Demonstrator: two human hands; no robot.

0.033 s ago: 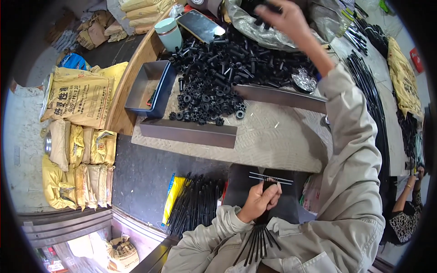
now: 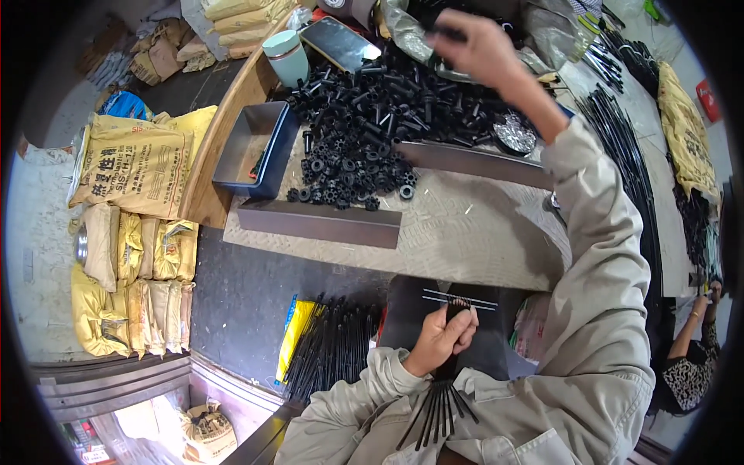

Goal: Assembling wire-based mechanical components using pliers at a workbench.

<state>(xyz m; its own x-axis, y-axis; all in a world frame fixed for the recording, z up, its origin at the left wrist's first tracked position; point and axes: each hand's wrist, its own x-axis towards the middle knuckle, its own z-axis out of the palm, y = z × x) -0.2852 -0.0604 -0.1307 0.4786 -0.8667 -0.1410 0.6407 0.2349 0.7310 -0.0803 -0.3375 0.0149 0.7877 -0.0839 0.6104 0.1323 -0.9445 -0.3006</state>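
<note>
My left hand (image 2: 443, 339) is closed around a bundle of slim black rods (image 2: 439, 415), held upright close to my body. The rods' lower ends fan out below my fist. Two thin silvery rods (image 2: 478, 303) lie crosswise at the top of the bundle. My right hand (image 2: 487, 56) is raised over the far side of the bench, blurred by motion. Between its fingertips shows a dark piece (image 2: 451, 34), seemingly a black plastic part. Beneath and beside that hand spreads a heap of black plastic tubes and ring-shaped parts (image 2: 364, 139).
Around the heap are a blue bin (image 2: 219, 186), a cup (image 2: 289, 63), a phone (image 2: 339, 43) and a foil-covered round thing (image 2: 514, 136). Brown metal bars (image 2: 318, 223) lie on the bench. Black rods (image 2: 333, 345) stand left of my lap. Another person (image 2: 692, 372) is at far right.
My right hand has drawn slightly nearer from the far edge and right, over the heap. My left hand and the bundle have stayed almost still.
</note>
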